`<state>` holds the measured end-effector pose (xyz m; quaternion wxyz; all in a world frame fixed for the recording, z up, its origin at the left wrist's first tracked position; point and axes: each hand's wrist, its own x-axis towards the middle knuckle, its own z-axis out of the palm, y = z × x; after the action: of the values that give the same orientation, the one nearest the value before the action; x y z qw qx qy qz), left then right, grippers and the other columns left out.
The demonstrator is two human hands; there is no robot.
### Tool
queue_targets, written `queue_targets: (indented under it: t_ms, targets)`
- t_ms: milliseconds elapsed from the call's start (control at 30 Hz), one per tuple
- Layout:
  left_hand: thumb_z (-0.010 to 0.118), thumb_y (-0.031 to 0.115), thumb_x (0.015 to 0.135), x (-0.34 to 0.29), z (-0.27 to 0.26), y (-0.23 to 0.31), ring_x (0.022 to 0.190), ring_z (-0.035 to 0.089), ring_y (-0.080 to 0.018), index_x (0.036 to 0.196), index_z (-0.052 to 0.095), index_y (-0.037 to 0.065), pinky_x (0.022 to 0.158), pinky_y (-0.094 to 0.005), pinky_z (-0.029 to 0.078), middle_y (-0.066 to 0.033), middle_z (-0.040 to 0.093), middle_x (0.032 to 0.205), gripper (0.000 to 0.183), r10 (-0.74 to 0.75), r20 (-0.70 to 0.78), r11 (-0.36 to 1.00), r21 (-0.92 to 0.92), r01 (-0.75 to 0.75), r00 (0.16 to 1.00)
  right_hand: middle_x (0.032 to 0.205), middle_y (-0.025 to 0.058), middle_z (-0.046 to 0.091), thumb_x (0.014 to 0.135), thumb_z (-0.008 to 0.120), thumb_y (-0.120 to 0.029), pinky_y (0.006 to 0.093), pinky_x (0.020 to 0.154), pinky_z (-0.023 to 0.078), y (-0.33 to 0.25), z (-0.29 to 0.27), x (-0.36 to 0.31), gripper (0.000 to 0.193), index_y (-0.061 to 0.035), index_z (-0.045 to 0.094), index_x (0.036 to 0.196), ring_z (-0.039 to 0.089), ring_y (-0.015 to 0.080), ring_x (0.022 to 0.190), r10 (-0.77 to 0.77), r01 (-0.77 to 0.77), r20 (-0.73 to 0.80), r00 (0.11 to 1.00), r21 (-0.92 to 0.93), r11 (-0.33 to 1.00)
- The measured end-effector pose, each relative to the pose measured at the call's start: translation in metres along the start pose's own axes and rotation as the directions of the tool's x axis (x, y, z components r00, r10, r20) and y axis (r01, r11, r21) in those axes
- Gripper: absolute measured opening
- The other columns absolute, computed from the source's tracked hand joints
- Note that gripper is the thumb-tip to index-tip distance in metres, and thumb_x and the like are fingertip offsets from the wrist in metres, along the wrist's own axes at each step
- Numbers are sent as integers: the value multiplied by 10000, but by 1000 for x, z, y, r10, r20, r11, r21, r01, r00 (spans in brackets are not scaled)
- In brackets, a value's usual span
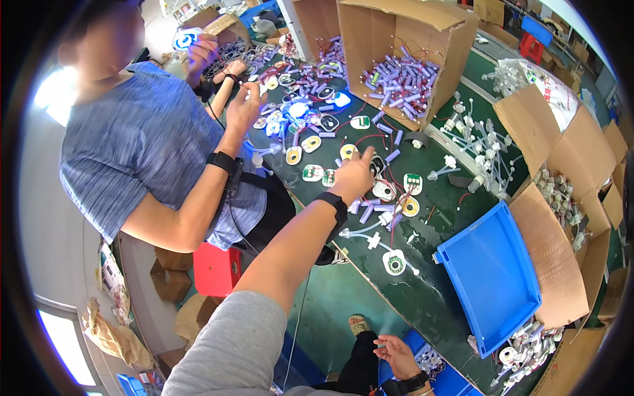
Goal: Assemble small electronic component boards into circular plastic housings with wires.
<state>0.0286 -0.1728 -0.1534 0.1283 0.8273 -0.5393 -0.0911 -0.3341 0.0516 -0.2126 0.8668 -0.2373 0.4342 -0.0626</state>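
My left hand (355,177) reaches across the green table into a spread of small parts, its fingers curled down. What they hold, if anything, is hidden beneath them. Just to its right lies a black-faced oval module (376,165). White oval pieces with green circuit boards (313,173) and yellow-ringed discs (410,206) lie around it, with red wires and purple cylindrical cells (392,156). Low in the view, past the table edge, my right hand (398,357) is open with its fingers apart, above a blue bin (456,381) of small parts.
A co-worker on the left holds a blue-lit oval module (187,39). Lit modules (298,109) lie nearby. A cardboard box (456,53) of purple cells stands at the back. White tube fittings (485,148), a blue tray (492,284) and an open carton (581,152) occupy the right.
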Motion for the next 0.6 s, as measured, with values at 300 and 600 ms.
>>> queue_targets:
  t_ms: [300,600]
  targets:
    - [656,229,690,-42,-9,-15,1010,486,-367,1243,313,62,853,-386,405,-214,488,1092,672,-173,-277,903,-429,39,945,1053,87,547,905,443,-206,284,801,436,-3,14,1,280,-48,472,1134,545,143,862,3,0,49,999,-68,998]
    - [603,171,778,-289,-21,-51,800,576,-150,1008,534,15,700,-278,464,-77,598,880,286,-62,282,659,-708,251,957,1058,52,551,901,452,-245,258,786,430,5,49,-1,284,-72,492,1122,540,118,856,77,-26,197,977,-249,968]
